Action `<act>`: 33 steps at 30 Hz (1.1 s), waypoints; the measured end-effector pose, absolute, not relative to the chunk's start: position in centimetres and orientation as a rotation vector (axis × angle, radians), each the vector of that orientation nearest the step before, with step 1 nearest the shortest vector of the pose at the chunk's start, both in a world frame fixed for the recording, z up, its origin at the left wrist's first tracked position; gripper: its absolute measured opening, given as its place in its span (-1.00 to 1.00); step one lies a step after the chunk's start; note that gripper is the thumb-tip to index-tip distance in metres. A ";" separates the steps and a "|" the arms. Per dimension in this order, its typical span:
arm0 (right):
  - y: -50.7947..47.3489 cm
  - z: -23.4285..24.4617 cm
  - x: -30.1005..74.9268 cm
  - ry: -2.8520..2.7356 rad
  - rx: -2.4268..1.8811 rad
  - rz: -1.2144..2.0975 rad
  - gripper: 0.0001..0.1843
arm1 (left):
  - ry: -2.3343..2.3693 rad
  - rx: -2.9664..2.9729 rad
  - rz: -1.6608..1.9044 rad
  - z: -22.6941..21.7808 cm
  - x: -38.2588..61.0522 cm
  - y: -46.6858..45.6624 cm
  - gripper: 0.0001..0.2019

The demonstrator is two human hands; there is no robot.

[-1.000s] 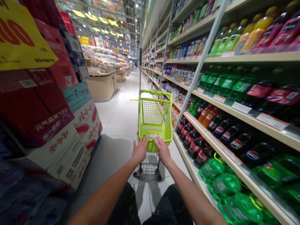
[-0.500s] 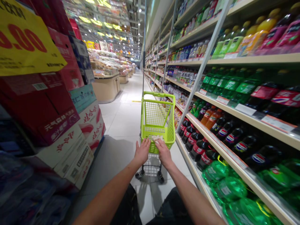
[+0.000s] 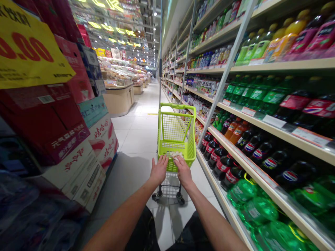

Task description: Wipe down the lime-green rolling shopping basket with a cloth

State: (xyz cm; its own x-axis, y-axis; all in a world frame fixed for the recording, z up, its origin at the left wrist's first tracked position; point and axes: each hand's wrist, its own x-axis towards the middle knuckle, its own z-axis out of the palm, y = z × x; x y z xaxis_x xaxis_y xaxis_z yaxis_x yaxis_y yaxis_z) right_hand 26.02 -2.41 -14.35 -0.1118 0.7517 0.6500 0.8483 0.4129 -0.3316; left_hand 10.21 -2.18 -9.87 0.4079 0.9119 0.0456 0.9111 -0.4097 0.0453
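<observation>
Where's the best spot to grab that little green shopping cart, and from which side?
Probably the raised bar across the far end of the green cart, coming from above or the far side, with the left hand and right hand spaced along it. It looks narrow, spans the cart's width and stands higher than the near rim.

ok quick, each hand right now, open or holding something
Left hand: open, fingers outstretched at the near edge of the green basket.
Right hand: fingers on a pale crumpled cloth at that edge; whether its grip is closed cannot be told.
</observation>
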 end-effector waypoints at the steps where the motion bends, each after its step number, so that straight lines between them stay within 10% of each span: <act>1: -2.4 -14.3 26.5 -1.870 -1.374 -0.162 -0.55 | 1.698 2.631 0.094 -9.9 10.1 -2.1 -0.34; 33: -0.8 -16.1 34.4 -1.844 -1.519 -0.251 -0.51 | 1.601 2.631 0.161 -7.3 10.6 -1.8 -0.63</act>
